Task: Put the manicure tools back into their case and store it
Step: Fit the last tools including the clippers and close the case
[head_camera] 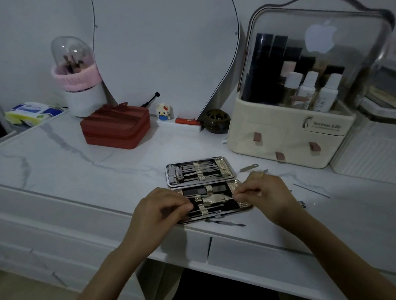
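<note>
On the white marble vanity top (75,158) the manicure case (204,189) lies open (tools strapped inside); left hand (160,208) and right hand (263,194) curl fingertips over its near half, pinching a nail clipper (215,199) between them.

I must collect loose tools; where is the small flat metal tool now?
In the head view, the small flat metal tool lies right of the open case, before the cream organizer.

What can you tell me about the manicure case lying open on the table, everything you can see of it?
The manicure case lies opened flat on the marble-look table, near its front edge. It has two hinged halves with shiny metallic rims, black lining and light woven-looking straps. The far half holds a row of silvery tools under its straps; the near half is partly filled. The left hand and right hand rest over the near half, fingers curled at a tool there. Loose tools lie around it.
</note>
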